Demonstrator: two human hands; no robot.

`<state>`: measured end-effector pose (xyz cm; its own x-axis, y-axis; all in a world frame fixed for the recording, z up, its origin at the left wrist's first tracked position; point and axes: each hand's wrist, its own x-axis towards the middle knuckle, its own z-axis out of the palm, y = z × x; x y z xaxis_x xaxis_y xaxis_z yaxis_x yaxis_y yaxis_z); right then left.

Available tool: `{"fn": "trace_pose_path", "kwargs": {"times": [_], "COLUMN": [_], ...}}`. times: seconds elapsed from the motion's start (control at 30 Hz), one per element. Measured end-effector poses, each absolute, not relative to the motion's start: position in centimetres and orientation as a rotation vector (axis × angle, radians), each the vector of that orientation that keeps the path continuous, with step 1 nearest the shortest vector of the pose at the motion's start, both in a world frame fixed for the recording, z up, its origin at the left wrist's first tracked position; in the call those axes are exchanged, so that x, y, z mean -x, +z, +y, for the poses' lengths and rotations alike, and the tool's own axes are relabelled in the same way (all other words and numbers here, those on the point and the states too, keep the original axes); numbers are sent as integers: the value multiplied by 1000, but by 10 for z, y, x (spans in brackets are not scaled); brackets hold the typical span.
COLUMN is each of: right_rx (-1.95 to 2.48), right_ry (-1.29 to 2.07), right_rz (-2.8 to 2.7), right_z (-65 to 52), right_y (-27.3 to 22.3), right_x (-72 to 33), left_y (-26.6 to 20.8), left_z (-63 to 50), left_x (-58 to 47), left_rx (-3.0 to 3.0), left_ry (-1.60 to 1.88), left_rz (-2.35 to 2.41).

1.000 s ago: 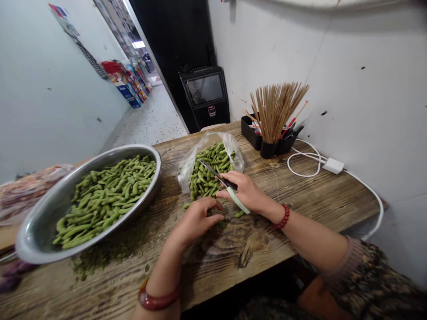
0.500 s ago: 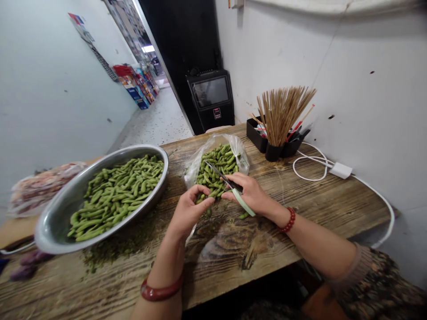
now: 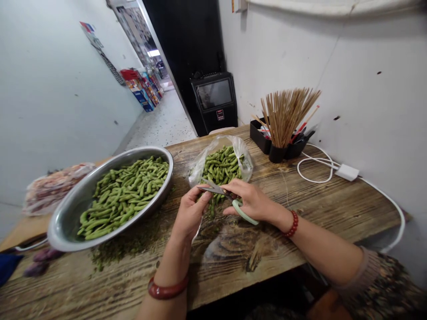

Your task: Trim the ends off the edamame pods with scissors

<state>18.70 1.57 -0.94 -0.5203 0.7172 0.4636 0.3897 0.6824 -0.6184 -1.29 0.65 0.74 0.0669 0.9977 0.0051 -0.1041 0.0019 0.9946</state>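
My right hand [image 3: 251, 200] is closed round a pair of scissors [image 3: 240, 212] with pale green handles. Their blades are parted and point left, reaching the fingertips of my left hand [image 3: 191, 211]. Thumb and forefinger of that hand are pinched on an edamame pod, mostly hidden by the fingers and blades. Just beyond both hands lies a clear plastic bag [image 3: 246, 171], its mouth towards me, full of green edamame pods [image 3: 222, 166]. To the left, a wide metal basin [image 3: 60, 231] holds a large heap of pods [image 3: 130, 191].
Small green trimmings [image 3: 123, 249] litter the wooden table [image 3: 227, 284] below the basin. At the back right stands a black organizer [image 3: 260, 138] with wooden skewers [image 3: 288, 118]. A white cable with an adapter [image 3: 347, 172] runs along the right. A bag of meat-like pieces [image 3: 55, 189] lies far left.
The scissors have swung left and nearer to me, their blades now at my left fingertips instead of over the bagged pods. The whole view has shifted slightly.
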Motion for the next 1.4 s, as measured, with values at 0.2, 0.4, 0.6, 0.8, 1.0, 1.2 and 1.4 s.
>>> {"fn": "trace_pose_path", "kwargs": {"times": [0.2, 0.4, 0.6, 0.8, 1.0, 1.2, 1.4], "right_rx": [849, 813, 818, 861, 917, 855, 842], "right_ry": [560, 544, 537, 568, 600, 605, 598], "right_rz": [-2187, -2172, -2176, -2153, -2012, -2075, -2091], "right_z": [14, 14, 14, 16, 21, 19, 17], "right_y": [-7, -8, -9, -11, -14, -16, -14], "right_x": [-187, -185, -186, -185, -184, -184, -184], "left_y": [5, 3, 6, 8, 13, 14, 13], "left_z": [7, 6, 6, 5, 9, 12, 11], "left_x": [11, 11, 10, 10, 12, 14, 13], "left_rx": [-1152, -1221, -1236, -1169, -899, -816, -822], "left_ry": [1234, 1226, 1210, 1231, 1321, 1322, 1317], "left_rz": [1055, 1027, 1030, 1056, 959, 884, 874]}}
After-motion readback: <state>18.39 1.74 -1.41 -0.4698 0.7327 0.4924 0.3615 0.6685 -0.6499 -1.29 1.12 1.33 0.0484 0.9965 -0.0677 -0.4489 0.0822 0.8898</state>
